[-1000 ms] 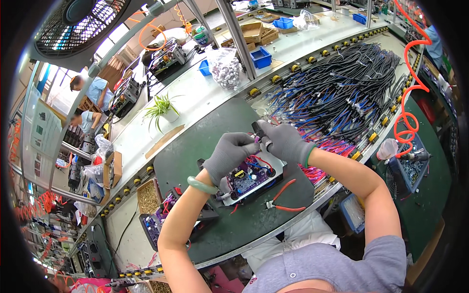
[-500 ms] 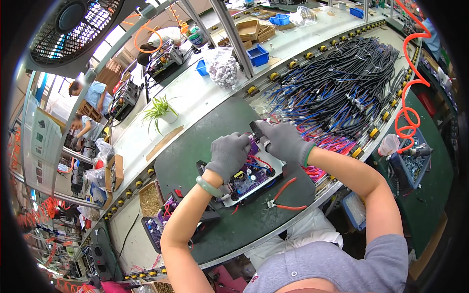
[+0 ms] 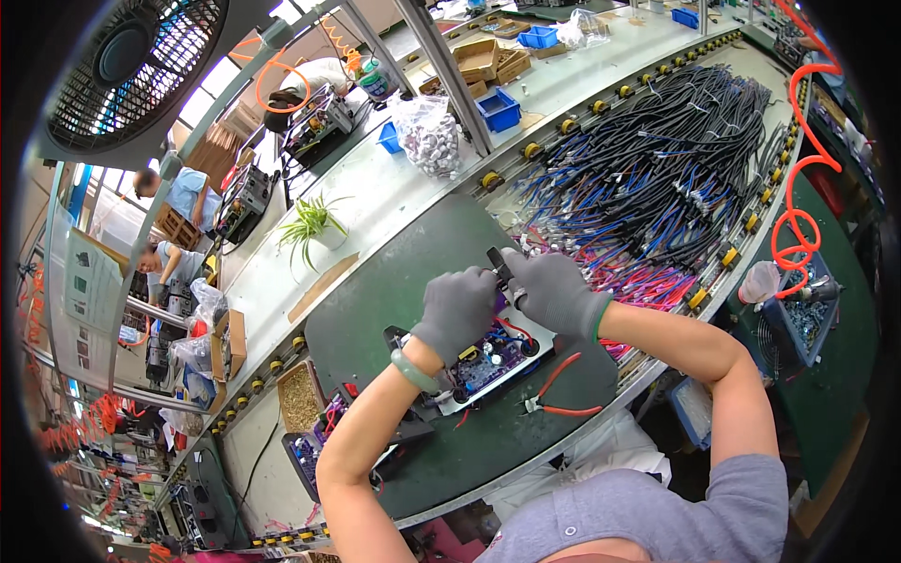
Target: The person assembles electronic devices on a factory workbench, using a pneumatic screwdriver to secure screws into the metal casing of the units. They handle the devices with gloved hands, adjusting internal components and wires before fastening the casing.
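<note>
Over green mat (image 3: 375, 310) | left hand (image 3: 457, 311), right hand (image 3: 554, 293) both gripping black connector (image 3: 500, 268) | circuit board (image 3: 488, 361) beneath

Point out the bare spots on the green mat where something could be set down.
Bare mat lies between the potted plant and the hands; another patch lies below the red cutters. The circuit board fills the middle, and the cable pile crowds the right.
</note>
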`<state>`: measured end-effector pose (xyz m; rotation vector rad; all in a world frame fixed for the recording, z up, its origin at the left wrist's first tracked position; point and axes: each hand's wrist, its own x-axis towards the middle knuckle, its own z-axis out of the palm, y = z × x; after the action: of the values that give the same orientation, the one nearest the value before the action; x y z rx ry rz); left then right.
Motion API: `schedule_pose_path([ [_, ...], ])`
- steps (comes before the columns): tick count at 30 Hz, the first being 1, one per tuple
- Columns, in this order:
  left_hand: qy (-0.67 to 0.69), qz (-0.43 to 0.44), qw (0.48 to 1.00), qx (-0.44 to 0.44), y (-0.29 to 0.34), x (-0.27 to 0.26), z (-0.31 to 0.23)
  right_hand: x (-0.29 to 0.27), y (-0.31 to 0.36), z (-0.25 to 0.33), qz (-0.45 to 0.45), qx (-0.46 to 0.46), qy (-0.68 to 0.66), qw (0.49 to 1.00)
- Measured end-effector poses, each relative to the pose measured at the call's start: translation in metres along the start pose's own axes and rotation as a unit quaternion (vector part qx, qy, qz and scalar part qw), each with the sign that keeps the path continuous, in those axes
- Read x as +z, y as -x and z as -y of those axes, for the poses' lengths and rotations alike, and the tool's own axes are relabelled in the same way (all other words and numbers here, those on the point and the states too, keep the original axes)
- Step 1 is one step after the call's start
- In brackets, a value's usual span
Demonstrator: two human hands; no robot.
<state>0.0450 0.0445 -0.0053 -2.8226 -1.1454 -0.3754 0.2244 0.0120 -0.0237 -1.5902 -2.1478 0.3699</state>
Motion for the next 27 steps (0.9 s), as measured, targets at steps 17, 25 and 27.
schedule_pose_path([
  [17,0.232,0.102,0.945,-0.207,0.047,-0.039,0.013,0.0,-0.004,-0.012,-0.021,-0.042,-0.06,0.997],
  [25,0.138,0.158,0.958,-0.194,0.033,-0.037,0.008,0.001,-0.001,-0.011,-0.028,-0.047,-0.093,0.994],
  [27,0.109,0.159,0.966,-0.173,0.034,-0.033,0.005,-0.002,0.0,-0.006,-0.031,-0.047,-0.082,0.995],
])
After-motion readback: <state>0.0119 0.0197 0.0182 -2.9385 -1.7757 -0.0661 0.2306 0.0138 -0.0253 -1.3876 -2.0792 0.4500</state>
